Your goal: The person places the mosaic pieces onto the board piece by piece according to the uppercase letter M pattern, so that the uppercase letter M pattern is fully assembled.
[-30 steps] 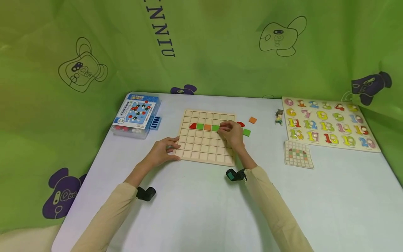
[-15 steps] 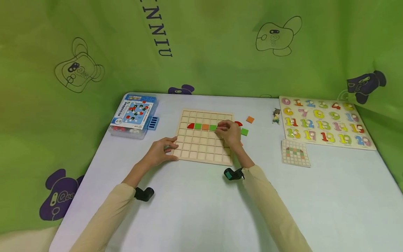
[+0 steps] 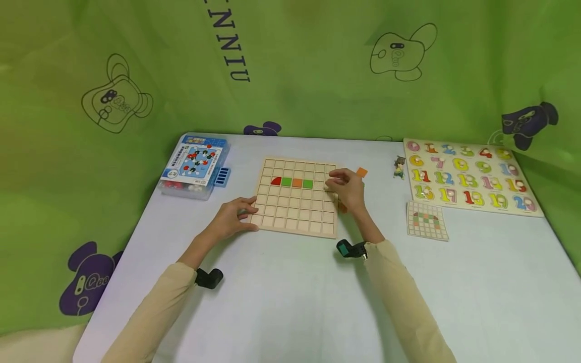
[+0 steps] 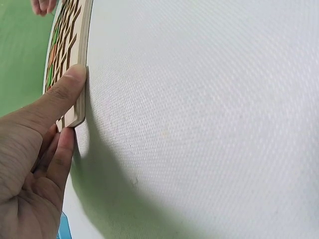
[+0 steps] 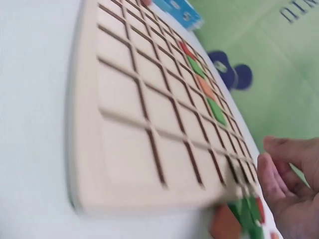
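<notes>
My left hand (image 3: 233, 217) holds the near left corner of a wooden grid board (image 3: 290, 213), its thumb on the front edge and its fingers along the left side. One row of the board carries a red quarter-round tile (image 3: 276, 181), two green square tiles (image 3: 307, 184) and an orange square tile (image 3: 297, 182) between them. My right hand (image 3: 348, 190) hovers at the board's right edge with nothing seen between its fingers. Under it, in the right wrist view, lie loose green tiles (image 5: 249, 219), an orange tile (image 5: 225, 222) and a partly hidden red piece (image 5: 260, 209).
Another orange tile (image 3: 361, 172) lies behind the right hand. To the right are a small figurine (image 3: 399, 166), a number puzzle board (image 3: 476, 176) and a pattern card (image 3: 427, 221). A boxed molecule set (image 3: 195, 164) stands at the back left, beside a blue slotted piece (image 3: 222, 177).
My right hand has left the second green tile, which stays in the row, and moved right over the loose pieces. My left hand stays at the board's corner.
</notes>
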A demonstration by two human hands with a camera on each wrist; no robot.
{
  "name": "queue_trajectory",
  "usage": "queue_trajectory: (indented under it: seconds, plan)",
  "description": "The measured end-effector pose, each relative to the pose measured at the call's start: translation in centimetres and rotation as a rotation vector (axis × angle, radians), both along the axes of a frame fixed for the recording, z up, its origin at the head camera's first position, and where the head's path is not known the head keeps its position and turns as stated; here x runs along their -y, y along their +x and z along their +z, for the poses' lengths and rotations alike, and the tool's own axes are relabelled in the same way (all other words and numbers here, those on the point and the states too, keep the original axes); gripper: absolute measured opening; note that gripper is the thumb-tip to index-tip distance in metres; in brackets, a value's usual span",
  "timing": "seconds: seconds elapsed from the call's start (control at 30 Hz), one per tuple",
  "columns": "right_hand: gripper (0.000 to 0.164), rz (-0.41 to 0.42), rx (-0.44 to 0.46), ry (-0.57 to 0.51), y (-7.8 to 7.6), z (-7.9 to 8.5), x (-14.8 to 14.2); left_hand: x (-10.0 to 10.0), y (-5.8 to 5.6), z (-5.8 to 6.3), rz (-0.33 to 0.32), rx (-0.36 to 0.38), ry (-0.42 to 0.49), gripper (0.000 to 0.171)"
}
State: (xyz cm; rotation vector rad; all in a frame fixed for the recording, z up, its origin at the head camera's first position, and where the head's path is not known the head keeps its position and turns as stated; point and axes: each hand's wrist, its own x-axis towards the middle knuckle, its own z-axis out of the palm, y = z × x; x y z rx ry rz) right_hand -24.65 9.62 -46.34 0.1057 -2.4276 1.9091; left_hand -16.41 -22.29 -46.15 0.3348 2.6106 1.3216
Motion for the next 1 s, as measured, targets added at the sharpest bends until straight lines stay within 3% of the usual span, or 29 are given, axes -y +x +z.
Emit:
queue_trajectory:
  seconds: [0.17, 0.37, 0.63, 1.0]
  plan:
    - [0.026, 0.024, -0.026, 0.035, -1.2, 0.4, -3.3, 0.1, -0.2, 0.1, 0.002, 0.003, 0.004, 0.045]
    - [0.022, 0.149, -0.085, 0.328, -3.4, 0.5, -6.4, 0.2, -0.3, -0.1, 0.002, 0.000, -0.008, 0.045]
    - [0.029, 0.426, -0.043, 0.535, -5.1, 1.1, -6.6, 0.1, -0.3, -0.4, 0.006, 0.012, 0.008, 0.045]
    - [0.035, 0.535, -0.042, 0.652, -5.8, 1.1, -6.4, 0.0, -0.1, -0.2, 0.011, 0.009, 0.005, 0.045]
